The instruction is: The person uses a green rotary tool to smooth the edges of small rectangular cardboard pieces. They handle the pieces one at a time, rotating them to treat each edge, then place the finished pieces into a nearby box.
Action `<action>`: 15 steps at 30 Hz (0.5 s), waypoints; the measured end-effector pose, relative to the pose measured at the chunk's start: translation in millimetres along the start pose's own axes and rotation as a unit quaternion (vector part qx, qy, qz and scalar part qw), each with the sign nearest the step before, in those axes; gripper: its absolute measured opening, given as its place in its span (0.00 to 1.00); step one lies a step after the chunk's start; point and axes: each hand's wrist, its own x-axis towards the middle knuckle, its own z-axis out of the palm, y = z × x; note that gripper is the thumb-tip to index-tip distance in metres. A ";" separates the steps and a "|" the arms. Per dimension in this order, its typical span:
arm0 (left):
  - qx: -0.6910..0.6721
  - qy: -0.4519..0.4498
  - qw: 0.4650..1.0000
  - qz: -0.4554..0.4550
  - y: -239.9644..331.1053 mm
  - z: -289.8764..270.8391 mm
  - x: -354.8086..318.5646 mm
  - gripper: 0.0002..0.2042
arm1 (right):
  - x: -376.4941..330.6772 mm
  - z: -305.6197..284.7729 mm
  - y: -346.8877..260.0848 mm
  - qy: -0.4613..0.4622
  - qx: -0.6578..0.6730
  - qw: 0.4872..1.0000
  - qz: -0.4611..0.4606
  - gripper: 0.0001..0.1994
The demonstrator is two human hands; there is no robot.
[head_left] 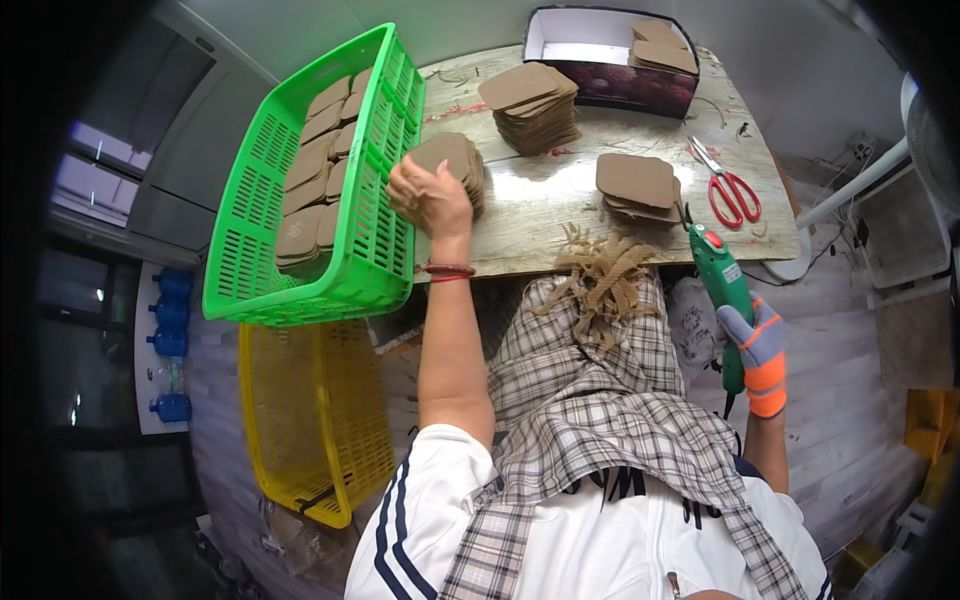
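My bare left hand [432,197] is closed at the left edge of a stack of brown round-cornered pieces [450,155], thumb on top, beside the crate; the fingertips are partly hidden. The pieces look like cardboard or thick cloth. In my gloved right hand [758,352] is a green corded hand tool [722,275] with a red switch and a thin dark tip. That tip reaches the right side of a small brown stack [637,183] near the table's front edge. A taller brown stack [530,105] stands farther back. Brown strip scraps [605,280] lie over my plaid apron.
A green plastic crate [385,210] filled with brown pieces leans at the table's left. Red-handled scissors [733,198] lie at the right of the table [520,235], below an open dark box [628,88] holding more pieces. A yellow crate [330,430] stands low on the left.
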 end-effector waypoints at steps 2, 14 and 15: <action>0.054 -0.122 0.987 -0.093 -20.5 5.4 10.0 0.26 | 1.6 7.2 -2.1 -0.019 -0.028 0.999 0.001 0.16; -0.346 -0.414 0.842 -0.024 -45.0 48.3 43.8 0.29 | -1.1 12.4 -1.1 -0.028 -0.074 0.997 -0.025 0.15; -0.312 -0.373 0.874 0.000 -41.9 47.5 43.0 0.28 | -0.9 15.0 -6.1 -0.028 -0.069 0.997 -0.022 0.15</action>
